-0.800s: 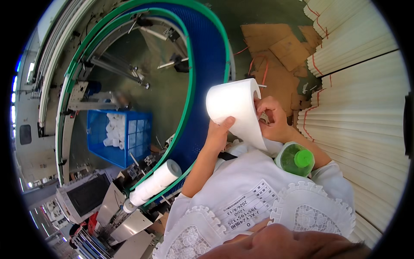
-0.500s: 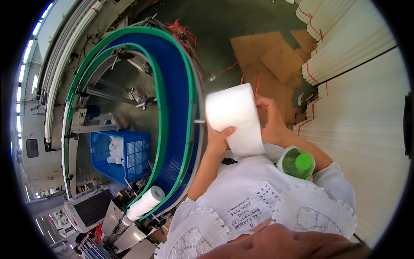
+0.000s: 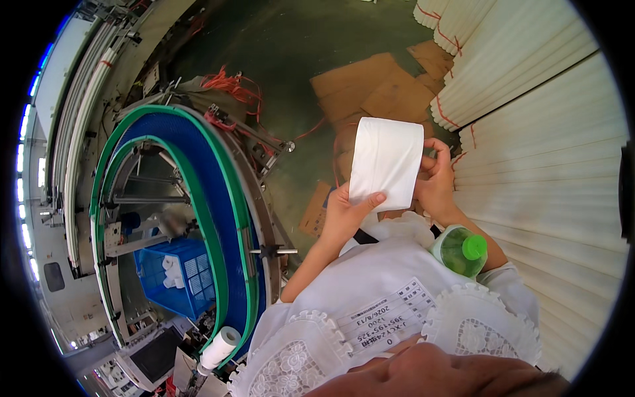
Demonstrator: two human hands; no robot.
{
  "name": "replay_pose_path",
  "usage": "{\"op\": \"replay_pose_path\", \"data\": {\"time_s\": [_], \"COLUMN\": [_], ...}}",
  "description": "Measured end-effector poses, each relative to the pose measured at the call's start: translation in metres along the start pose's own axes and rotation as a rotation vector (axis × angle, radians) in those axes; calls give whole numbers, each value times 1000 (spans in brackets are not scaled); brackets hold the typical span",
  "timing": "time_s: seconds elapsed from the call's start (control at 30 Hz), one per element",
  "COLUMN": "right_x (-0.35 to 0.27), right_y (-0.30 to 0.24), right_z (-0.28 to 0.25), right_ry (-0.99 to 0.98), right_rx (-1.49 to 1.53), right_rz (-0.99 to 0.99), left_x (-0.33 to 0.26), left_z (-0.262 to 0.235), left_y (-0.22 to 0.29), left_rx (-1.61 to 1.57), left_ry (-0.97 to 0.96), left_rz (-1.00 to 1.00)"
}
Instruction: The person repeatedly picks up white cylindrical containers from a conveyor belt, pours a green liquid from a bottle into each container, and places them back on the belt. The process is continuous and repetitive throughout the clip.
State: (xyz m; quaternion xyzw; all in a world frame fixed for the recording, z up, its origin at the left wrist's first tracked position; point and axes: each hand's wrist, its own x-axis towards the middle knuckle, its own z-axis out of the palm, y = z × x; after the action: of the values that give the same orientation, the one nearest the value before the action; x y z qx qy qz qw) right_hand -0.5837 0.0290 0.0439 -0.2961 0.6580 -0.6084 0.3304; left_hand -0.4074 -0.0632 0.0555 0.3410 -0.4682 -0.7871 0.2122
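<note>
A short, wide roll of white toilet paper (image 3: 385, 162) is held up in front of my body. My left hand (image 3: 350, 210) grips its lower left part, the thumb lying across the paper and the other fingers hidden behind. At the roll's right end is my right hand (image 3: 434, 175), with bent fingers closed against the edge; their tips are partly hidden by the roll. A clear bottle with a green cap (image 3: 472, 249) rests against my white lace-trimmed clothing, beside my right forearm.
To my left curves a blue conveyor belt (image 3: 221, 198) with green rails, carrying a long white roll (image 3: 220, 347) at its near end. A blue crate (image 3: 198, 291) holds several white rolls. Flattened cardboard (image 3: 364, 79) lies on the floor ahead. Tall bundles of white tubes (image 3: 529, 152) stand at right.
The roll has turned more upright and shifted slightly right, with both hands still at it. My view has swung, so the conveyor sits farther left and lower.
</note>
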Motion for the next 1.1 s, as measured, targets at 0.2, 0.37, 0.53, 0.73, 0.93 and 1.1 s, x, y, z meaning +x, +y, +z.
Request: {"op": "replay_pose_path", "data": {"time_s": [0.2, 0.37, 0.53, 0.73, 0.93, 1.1], "right_x": [55, 132, 240, 352, 437, 521], "right_y": [-1, 6, 1, -20, -32, -50], "right_z": [-20, -26, -21, 5, 34, 61], "right_ry": [57, 49, -65, -86, -127, -178], "right_rx": [210, 300, 471, 722, 368, 334], "right_rz": [43, 196, 265, 360, 438, 525], "left_x": [89, 169, 266, 371, 444, 496], "left_z": [16, 22, -1, -42, -86, -117], "left_y": [-3, 11, 57, 104, 148, 166], "left_rx": [141, 299, 582, 659, 896, 214], "left_ry": [-16, 122, 290, 291, 89, 106], "left_rz": [-33, 167, 190, 557, 724, 193]}}
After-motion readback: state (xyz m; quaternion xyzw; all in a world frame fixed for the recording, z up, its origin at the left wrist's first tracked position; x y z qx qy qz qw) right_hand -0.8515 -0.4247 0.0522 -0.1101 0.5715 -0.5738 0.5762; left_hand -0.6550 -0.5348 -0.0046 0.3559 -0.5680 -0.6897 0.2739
